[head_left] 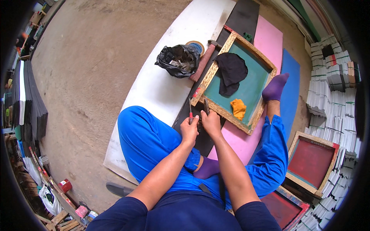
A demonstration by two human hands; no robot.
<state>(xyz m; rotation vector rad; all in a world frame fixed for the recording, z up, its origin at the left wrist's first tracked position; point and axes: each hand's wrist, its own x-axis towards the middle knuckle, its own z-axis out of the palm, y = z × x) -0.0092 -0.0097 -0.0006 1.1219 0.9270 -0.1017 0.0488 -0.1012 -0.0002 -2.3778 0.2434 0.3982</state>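
Observation:
My left hand is closed around the red handle of a screwdriver, its shaft pointing away from me. Beside it, my right hand grips a dark tool that looks like pliers, its tip by the near left corner of a wooden-framed screen. Green mesh fills that frame. On the mesh lie a crumpled black cloth and a small yellow cloth. A hammer with a wrapped reddish handle rests along the frame's left side.
Left of the hammer stand a black plastic bag of scraps and a tape roll. White, black, pink and blue sheets lie under my legs. Two red screens and paper stacks are at right.

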